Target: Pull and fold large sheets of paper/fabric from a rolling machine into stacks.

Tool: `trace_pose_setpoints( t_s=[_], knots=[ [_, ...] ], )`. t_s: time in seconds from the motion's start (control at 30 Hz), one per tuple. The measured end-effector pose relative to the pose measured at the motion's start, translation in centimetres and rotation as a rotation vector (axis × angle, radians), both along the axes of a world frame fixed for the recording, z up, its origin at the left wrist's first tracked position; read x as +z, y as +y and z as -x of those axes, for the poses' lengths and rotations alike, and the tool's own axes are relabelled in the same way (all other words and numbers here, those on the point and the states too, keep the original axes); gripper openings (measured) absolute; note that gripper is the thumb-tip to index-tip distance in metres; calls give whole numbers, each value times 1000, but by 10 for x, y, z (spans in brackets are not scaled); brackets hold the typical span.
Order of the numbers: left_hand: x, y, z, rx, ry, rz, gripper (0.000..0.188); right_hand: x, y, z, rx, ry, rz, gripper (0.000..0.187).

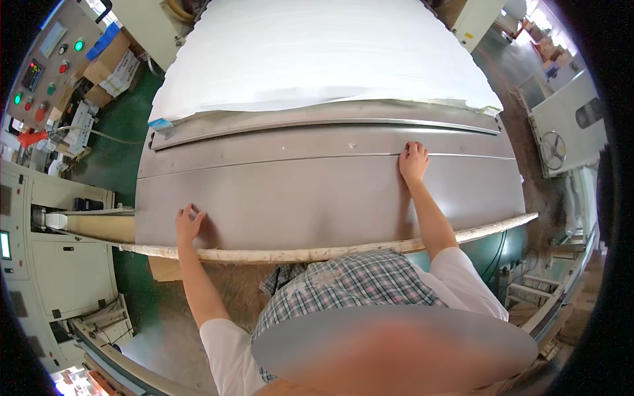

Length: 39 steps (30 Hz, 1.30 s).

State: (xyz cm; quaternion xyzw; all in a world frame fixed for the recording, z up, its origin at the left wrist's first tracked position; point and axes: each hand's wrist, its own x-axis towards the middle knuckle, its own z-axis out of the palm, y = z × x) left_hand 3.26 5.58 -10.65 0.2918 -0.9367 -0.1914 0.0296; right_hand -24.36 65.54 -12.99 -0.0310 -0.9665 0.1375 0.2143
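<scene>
Before me lies a broad grey metal plate (297,191), crossed by a thin seam. On its right part my right hand (414,162) rests near the seam, fingers bent and slightly apart, with nothing seen in them. Above the near left part of the plate is my left hand (189,224). Its thumb and fingers are curved and apart, and it holds nothing visible. A white sheet of soft material (323,59) covers the far side and ends short of a long metal bar (323,124). A blue piece (160,124) sits at the sheet's left corner.
A pale wrapped edge strip (317,254) runs along the plate's front. A control panel (49,66) with lit buttons stands at the far left, above cardboard boxes (109,63). A white cabinet (69,277) stands left; a machine with a handwheel (553,150) is at right.
</scene>
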Motion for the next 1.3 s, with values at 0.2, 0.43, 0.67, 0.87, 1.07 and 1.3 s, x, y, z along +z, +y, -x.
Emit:
trace_pose_setpoints(
  t_s=[0.2,0.43,0.67,0.87,1.07,1.3],
  knots=[
    [-5,-11,-3,-18,-12,26,53,1,-3,0,-10,-30,9,27],
    [13,5,8,-1,-95,46,45,1,2,-2,-20,-25,28,28],
    [1,-7,2,6,-112,63,51,4,-1,-1,-9,-36,24,30],
    [1,-10,2,3,-132,33,55,2,-1,-2,-4,16,13,24],
    [-3,-10,-3,22,-61,106,54,6,-6,-4,-11,-8,2,24],
    [2,-10,2,-12,-146,62,48,6,-7,-2,-20,3,-33,24]
  ],
)
